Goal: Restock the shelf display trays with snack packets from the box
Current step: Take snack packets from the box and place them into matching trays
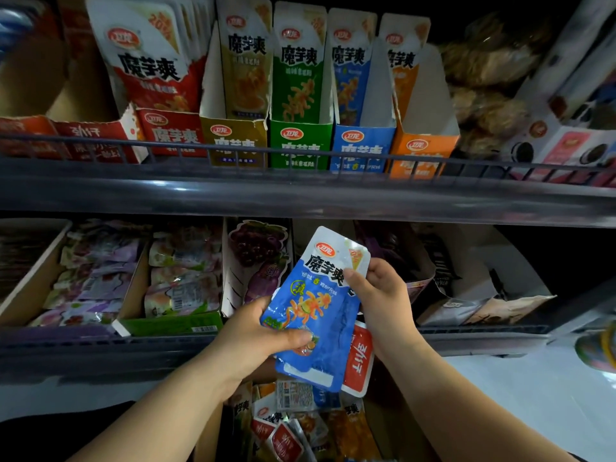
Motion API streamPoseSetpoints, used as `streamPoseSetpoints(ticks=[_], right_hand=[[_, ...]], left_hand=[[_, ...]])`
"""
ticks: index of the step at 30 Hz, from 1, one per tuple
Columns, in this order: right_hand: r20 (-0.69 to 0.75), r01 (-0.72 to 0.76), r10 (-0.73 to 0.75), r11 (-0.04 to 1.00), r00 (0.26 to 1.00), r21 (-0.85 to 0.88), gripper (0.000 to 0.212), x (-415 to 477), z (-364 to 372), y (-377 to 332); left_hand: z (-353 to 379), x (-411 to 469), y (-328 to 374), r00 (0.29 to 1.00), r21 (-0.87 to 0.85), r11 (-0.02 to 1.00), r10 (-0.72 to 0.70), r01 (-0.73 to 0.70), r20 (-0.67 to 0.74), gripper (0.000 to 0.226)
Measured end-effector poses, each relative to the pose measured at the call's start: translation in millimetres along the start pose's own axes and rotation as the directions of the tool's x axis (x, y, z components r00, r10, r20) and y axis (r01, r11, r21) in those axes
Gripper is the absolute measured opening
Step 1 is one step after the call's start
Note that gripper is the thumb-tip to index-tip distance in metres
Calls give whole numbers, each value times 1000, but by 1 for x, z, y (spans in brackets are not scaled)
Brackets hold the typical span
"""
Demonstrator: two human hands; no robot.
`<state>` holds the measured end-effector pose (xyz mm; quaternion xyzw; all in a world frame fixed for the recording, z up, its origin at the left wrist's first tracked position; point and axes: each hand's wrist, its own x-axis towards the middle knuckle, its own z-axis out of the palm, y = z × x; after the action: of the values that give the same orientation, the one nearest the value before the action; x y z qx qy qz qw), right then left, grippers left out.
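Observation:
A small stack of blue snack packets (320, 295) is held upright in front of the lower shelf, with a red packet (358, 358) tucked behind it. My left hand (263, 335) grips the stack's lower left, thumb across the front. My right hand (376, 295) pinches its upper right edge. Below them the cardboard box (380, 425) holds several loose red, orange and blue packets (293, 425). On the upper shelf stand the red tray (173, 135), olive tray (233, 141), green tray (300, 141), blue tray (363, 145) and orange tray (423, 151), each with upright packets.
A dark wire rail (300, 155) runs along the upper shelf's front edge. The lower shelf carries open boxes of purple and pastel sweets (100, 278) and a grape-printed box (256, 261). Biscuit boxes (566, 141) stand at the upper right.

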<state>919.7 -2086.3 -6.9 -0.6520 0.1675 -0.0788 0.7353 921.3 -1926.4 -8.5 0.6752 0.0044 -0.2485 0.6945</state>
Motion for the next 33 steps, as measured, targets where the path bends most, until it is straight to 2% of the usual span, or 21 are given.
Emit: streamPoseSetpoints(ticks=[6,12,16,20,27,30,33], right_hand=[[-156,-22,10,997,988,-76,30,3,-8,-4],[-194,-73,87,994,977,77,31,-6,-17,-23],[-227,24,-15,999,974,37,34,-9,-30,-36],[-250,107,-107,994,962,-14,33,-4,-49,-52],[-181,150,-161,986,970,-73,22,-9,-73,-102],[-182,231,-240,970,954,-69,22,-4,-71,-133],[-167,314,-338,937,926,-154,24,9,-63,-163]], left_hand=[[4,-4,5,997,148,987,63,-71,55,48],[15,-5,14,995,164,982,87,-92,39,49],[17,-3,30,988,173,974,134,-146,78,41],[12,3,42,989,217,966,126,-141,82,36],[-3,13,71,990,331,934,113,-135,83,32],[-6,14,77,988,361,919,134,-155,83,29],[-12,10,84,981,393,899,180,-195,76,27]])
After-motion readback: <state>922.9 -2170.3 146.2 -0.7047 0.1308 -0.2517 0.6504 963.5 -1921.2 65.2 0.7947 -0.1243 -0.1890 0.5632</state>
